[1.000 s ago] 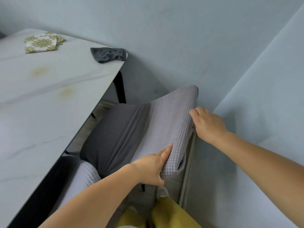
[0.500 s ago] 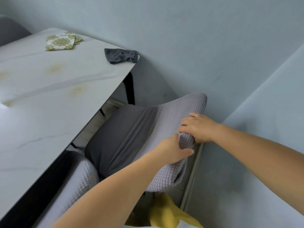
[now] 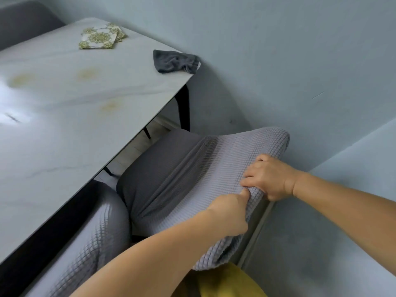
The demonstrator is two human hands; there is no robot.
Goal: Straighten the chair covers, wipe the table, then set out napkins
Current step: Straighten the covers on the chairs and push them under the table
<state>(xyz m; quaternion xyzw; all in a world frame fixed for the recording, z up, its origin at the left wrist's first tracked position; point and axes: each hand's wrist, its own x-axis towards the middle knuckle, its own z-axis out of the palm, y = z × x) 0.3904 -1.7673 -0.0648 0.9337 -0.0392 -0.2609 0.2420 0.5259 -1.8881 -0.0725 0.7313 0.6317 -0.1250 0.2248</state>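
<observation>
A light grey waffle-knit chair cover [image 3: 233, 159] is stretched over the backrest of a dark grey chair [image 3: 158, 168] tucked beside the table. My left hand [image 3: 230, 213] pinches a fold of the cover at the backrest's top edge. My right hand [image 3: 271, 179] grips the same edge just beyond it, fingers curled into the fabric. On the white marble table [image 3: 64, 129] lie folded green-patterned napkins [image 3: 99, 38] at the far end and a dark grey cloth [image 3: 174, 62] at the corner. Yellowish stains [image 3: 87, 73] mark the tabletop.
A second chair with the same grey cover [image 3: 90, 239] stands nearer, at lower left. Another dark chair back [image 3: 23, 20] shows at the table's far end. A pale blue wall [image 3: 278, 61] runs close behind the chair, with a wall section [image 3: 342, 211] at right. Yellow trousers [image 3: 227, 284] show below.
My left hand slid up the cover's edge to meet my right hand, and both now bunch the fabric at the top of the backrest. The view shifted right.
</observation>
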